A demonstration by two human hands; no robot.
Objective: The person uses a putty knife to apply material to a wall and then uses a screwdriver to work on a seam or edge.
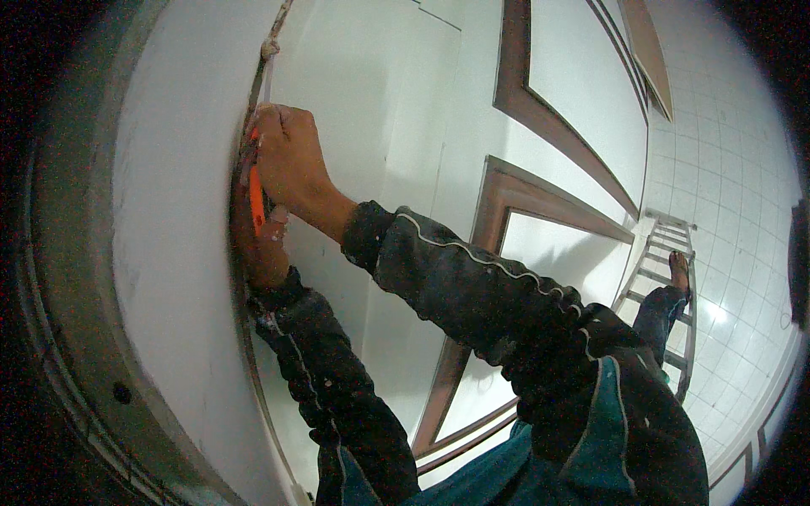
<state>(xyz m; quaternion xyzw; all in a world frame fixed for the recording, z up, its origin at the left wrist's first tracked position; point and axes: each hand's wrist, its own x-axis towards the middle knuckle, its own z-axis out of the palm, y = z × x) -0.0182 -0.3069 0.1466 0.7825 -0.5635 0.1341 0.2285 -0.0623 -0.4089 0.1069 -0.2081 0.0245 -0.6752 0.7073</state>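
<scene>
Both my hands are together at the narrow gap between a pale wall edge and a white panelled surface. My right hand (291, 156) is closed in a fist, and a thin pale strip (268, 83) runs up from it toward a small knotted lump (270, 48). Just below, my left hand (266, 251) is curled at the lower end of an orange-and-black tool (256, 198), with whitish smears on its fingers. The tool's upper end goes in beside my right fist, so its tip is hidden. What my right fingers close on is hidden too.
White panels with brown wooden frames (515, 190) stand to the right. Beyond them a metal ladder (688, 337) rests near a white tiled surface (726, 244), with a bare foot (678, 268) on it. A pale curved wall surface (186, 211) fills the left.
</scene>
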